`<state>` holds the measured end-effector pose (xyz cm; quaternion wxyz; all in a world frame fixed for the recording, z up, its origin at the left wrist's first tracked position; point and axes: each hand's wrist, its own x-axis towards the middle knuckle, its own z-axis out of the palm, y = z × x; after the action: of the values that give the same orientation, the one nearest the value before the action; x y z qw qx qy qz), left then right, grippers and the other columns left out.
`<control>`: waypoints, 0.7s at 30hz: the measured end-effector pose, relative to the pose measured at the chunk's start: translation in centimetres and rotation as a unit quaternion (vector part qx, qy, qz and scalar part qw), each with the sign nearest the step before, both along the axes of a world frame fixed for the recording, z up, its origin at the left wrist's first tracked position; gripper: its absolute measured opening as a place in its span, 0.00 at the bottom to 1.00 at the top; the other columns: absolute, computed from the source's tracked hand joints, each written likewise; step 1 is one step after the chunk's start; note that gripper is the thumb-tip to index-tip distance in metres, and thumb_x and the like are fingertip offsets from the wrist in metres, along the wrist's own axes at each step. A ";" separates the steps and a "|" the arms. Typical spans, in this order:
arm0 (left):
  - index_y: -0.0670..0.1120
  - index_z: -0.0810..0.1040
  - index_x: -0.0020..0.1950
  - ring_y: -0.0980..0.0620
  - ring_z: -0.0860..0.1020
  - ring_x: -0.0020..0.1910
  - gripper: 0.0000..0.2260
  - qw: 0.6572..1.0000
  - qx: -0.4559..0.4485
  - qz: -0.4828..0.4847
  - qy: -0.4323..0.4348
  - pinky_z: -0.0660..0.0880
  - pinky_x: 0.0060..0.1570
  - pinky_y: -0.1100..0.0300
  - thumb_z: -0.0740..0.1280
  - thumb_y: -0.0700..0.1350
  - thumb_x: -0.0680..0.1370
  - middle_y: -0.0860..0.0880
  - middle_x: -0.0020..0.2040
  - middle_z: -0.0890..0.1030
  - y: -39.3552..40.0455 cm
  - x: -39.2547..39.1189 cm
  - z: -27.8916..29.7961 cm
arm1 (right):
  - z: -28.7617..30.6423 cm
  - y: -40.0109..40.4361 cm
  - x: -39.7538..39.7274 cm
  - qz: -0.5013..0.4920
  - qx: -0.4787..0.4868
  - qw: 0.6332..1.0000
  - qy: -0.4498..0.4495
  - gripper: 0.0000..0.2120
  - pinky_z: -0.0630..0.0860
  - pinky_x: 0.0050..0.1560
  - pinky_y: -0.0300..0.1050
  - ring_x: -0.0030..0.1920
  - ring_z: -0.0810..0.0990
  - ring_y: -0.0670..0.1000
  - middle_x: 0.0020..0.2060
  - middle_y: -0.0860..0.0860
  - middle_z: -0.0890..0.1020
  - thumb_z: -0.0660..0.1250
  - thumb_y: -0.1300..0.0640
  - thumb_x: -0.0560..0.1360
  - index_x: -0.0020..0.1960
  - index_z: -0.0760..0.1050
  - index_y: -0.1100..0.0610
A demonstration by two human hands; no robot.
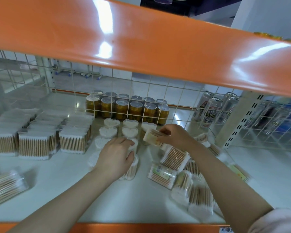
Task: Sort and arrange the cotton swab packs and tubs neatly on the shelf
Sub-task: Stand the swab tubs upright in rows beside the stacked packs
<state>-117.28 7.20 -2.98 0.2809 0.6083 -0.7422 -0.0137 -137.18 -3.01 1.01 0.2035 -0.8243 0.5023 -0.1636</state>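
From the head view, my risk is the standing tubs [110, 132]: they stand close together, so if I push the front tub [133, 163] too hard with my left hand [115, 156], I think the neighbours can fall like dominoes. My left hand curls around this tub on the shelf [65, 179]. My right hand [174, 135] pinches a small pack [151, 135] above the loose packs [175, 158], near the back tubs.
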 end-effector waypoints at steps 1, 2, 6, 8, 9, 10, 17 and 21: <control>0.42 0.80 0.55 0.42 0.79 0.49 0.14 1.000 0.007 0.010 0.001 0.74 0.47 0.53 0.64 0.45 0.73 0.44 0.51 0.81 0.0 -0.2 0.3 | 0.2 0.2 -0.2 0.007 0.004 1.000 -0.006 0.14 0.70 0.43 0.30 0.46 0.77 0.46 0.48 0.48 0.78 0.69 0.55 0.73 0.56 0.75 0.58; 0.43 0.77 0.61 0.44 0.76 0.54 0.16 1.000 0.015 0.014 -0.001 0.71 0.52 0.55 0.65 0.46 0.75 0.45 0.55 0.79 0.0 -0.3 0.6 | 0.3 0.4 -0.4 0.014 0.009 1.000 -0.010 0.14 0.70 0.44 0.31 0.47 0.77 0.46 0.49 0.49 0.79 0.69 0.55 0.73 0.57 0.76 0.58; 0.48 0.64 0.72 0.49 0.69 0.62 0.24 1.000 -0.004 -0.002 -0.029 0.64 0.57 0.62 0.64 0.49 0.76 0.49 0.64 0.72 -0.3 -0.9 1.3 | 0.8 1.4 -0.7 0.039 0.024 0.999 -0.014 0.13 0.70 0.45 0.29 0.46 0.77 0.45 0.46 0.46 0.78 0.69 0.55 0.73 0.56 0.76 0.57; 0.48 0.61 0.73 0.48 0.69 0.62 0.28 0.999 -0.007 -0.007 -0.047 0.64 0.59 0.60 0.65 0.49 0.75 0.49 0.64 0.72 -0.4 -1.2 1.5 | 1.1 1.8 -0.5 0.054 0.034 0.998 -0.018 0.12 0.71 0.46 0.30 0.45 0.77 0.44 0.44 0.44 0.78 0.69 0.56 0.73 0.55 0.76 0.56; 0.47 0.62 0.73 0.46 0.70 0.62 0.29 0.998 -0.015 -0.011 -0.060 0.66 0.59 0.58 0.68 0.49 0.74 0.47 0.63 0.74 -0.5 -1.2 1.5 | 1.2 2.0 -0.5 0.061 0.040 0.997 -0.017 0.11 0.72 0.46 0.31 0.45 0.77 0.43 0.44 0.43 0.77 0.69 0.56 0.73 0.54 0.76 0.56; 0.44 0.66 0.70 0.44 0.73 0.59 0.30 0.996 -0.018 -0.023 -0.081 0.69 0.57 0.56 0.71 0.48 0.71 0.45 0.59 0.76 -0.4 -1.2 1.6 | 1.3 2.2 -0.4 0.066 0.047 0.997 -0.015 0.11 0.71 0.46 0.30 0.45 0.76 0.41 0.43 0.41 0.77 0.69 0.56 0.73 0.54 0.75 0.55; 0.42 0.73 0.64 0.42 0.77 0.54 0.28 0.995 -0.047 -0.051 -0.078 0.73 0.53 0.54 0.75 0.47 0.67 0.44 0.53 0.80 -0.2 -1.2 2.0 | 1.9 3.2 -0.1 0.079 0.073 0.994 -0.023 0.10 0.71 0.49 0.32 0.48 0.77 0.44 0.47 0.45 0.78 0.70 0.55 0.72 0.53 0.75 0.52; 0.47 0.62 0.72 0.49 0.67 0.65 0.26 0.997 -0.032 -0.055 -0.047 0.62 0.59 0.62 0.65 0.52 0.76 0.48 0.64 0.72 0.1 -1.5 2.0 | 2.1 3.7 -0.1 0.079 0.079 0.994 -0.016 0.12 0.71 0.49 0.32 0.50 0.76 0.45 0.49 0.46 0.78 0.69 0.55 0.73 0.55 0.74 0.53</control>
<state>-118.78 7.27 -0.96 0.2643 0.5568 -0.7872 0.0232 -137.25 0.65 3.16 0.2885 -0.8401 0.4435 -0.1197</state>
